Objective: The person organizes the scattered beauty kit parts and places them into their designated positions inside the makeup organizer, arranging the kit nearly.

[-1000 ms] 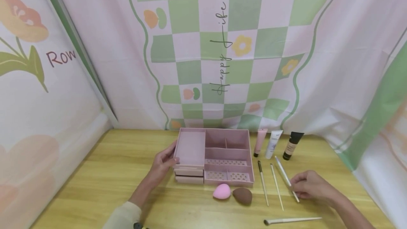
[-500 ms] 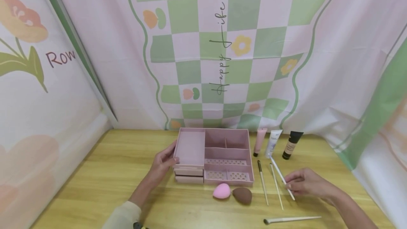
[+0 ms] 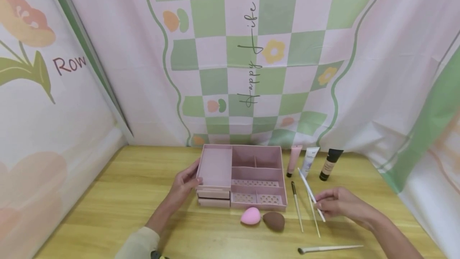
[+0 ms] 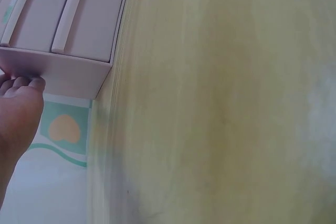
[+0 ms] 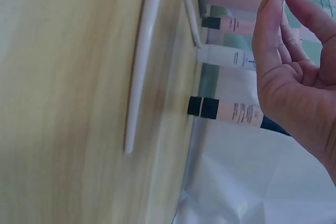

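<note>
The checked backdrop (image 3: 251, 51) carries the script words "Happy Life", running vertically up its middle at 12 o'clock. The flowered side cloth (image 3: 54, 91) at 9 o'clock shows the letters "Row", cut off at the fold. Print on the tubes (image 3: 309, 161) at 2 o'clock is too small to read.

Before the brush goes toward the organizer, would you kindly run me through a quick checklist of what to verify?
1. Brush pinched firmly in the right hand: ok, held near its lower end, off the table.
2. Left hand steadying the organizer: ok, fingers rest on its left side.
3. Organizer compartments free: ok, none shows anything inside.
4. Path clear of the tubes: ok, they stand behind the brush.
5. Other brushes undisturbed: ok, lying flat on the table.
6. Bristle end's state: cannot tell, too small.
</note>
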`<state>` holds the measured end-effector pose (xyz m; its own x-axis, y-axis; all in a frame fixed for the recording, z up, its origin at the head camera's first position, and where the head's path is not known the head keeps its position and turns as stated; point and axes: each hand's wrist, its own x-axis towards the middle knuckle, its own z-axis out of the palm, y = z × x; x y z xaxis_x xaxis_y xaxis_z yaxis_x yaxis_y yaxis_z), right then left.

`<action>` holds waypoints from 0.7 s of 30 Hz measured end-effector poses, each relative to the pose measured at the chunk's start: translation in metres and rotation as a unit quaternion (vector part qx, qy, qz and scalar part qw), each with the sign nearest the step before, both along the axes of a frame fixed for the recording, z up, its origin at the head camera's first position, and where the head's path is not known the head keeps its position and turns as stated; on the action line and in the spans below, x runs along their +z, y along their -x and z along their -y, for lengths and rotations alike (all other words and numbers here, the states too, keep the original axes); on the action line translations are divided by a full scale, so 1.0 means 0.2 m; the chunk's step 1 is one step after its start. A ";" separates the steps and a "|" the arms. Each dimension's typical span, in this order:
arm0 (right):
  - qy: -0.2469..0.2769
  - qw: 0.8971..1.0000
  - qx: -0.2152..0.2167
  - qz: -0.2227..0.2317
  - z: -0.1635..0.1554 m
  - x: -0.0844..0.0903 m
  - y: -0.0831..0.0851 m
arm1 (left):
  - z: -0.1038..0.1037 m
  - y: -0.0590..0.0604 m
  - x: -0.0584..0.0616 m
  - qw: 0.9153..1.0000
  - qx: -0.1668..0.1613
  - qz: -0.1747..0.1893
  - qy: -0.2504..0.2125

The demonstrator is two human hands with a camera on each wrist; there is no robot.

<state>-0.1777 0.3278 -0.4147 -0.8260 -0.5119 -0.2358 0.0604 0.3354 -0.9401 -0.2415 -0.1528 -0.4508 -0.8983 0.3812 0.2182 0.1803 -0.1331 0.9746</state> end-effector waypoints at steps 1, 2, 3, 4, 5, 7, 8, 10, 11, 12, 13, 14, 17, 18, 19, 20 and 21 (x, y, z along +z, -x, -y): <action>0.002 1.000 -0.001 0.000 0.01 0.00 0.00 | 0.00 0.00 0.00 1.000 0.000 0.000 0.001; 0.004 1.000 -0.001 -0.001 0.01 0.01 0.00 | 0.00 0.00 0.00 1.000 -0.001 0.000 0.002; 0.004 1.000 -0.001 -0.001 0.02 0.01 0.00 | 0.00 0.00 0.00 1.000 -0.001 0.003 0.000; 0.006 1.000 -0.002 -0.002 0.02 0.02 0.00 | 0.00 0.00 0.00 1.000 -0.002 0.003 -0.001; 0.008 1.000 -0.002 -0.004 0.03 0.02 0.00 | 0.00 0.00 0.00 1.000 -0.003 0.003 -0.003; 0.010 1.000 -0.007 -0.004 0.04 0.03 0.01 | 0.00 0.00 0.00 1.000 -0.005 0.005 -0.006; 0.010 1.000 -0.010 -0.003 0.05 0.03 0.01 | 0.00 0.00 0.01 1.000 -0.005 0.006 -0.008; 0.010 1.000 -0.016 -0.002 0.07 0.04 0.01 | 0.00 0.00 0.01 1.000 -0.005 0.009 -0.010; 0.009 1.000 -0.019 -0.003 0.08 0.04 0.01 | 0.00 0.00 0.01 1.000 -0.005 0.010 -0.009; 0.008 1.000 -0.021 -0.003 0.08 0.04 0.01 | 0.00 0.00 0.01 1.000 -0.003 0.011 -0.007; 0.008 1.000 -0.023 -0.004 0.09 0.04 0.02 | -0.01 0.00 0.01 1.000 -0.003 0.011 -0.006; 0.008 1.000 -0.024 -0.006 0.10 0.04 0.02 | -0.01 -0.01 0.01 1.000 -0.002 0.011 -0.004; 0.012 1.000 -0.027 -0.012 0.12 0.05 0.03 | -0.01 -0.01 0.01 1.000 -0.002 0.011 -0.001; 0.014 0.999 -0.027 -0.014 0.13 0.05 0.03 | -0.01 -0.01 0.01 1.000 -0.002 0.011 -0.001; 0.015 0.999 -0.027 -0.016 0.14 0.06 0.03 | -0.01 -0.01 0.01 1.000 -0.001 0.011 -0.001; 0.018 0.999 -0.027 -0.018 0.15 0.06 0.04 | -0.01 -0.01 0.01 1.000 0.000 0.012 -0.002; 0.019 0.999 -0.027 -0.019 0.15 0.06 0.04 | -0.01 -0.01 0.01 1.000 0.001 0.012 -0.003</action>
<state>-0.1855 0.2973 -0.4025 -0.8610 -0.4741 -0.1842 0.0413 0.2958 -0.9544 -0.2403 -0.1512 -0.4481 -0.9038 0.3784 0.1997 0.1577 -0.1392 0.9776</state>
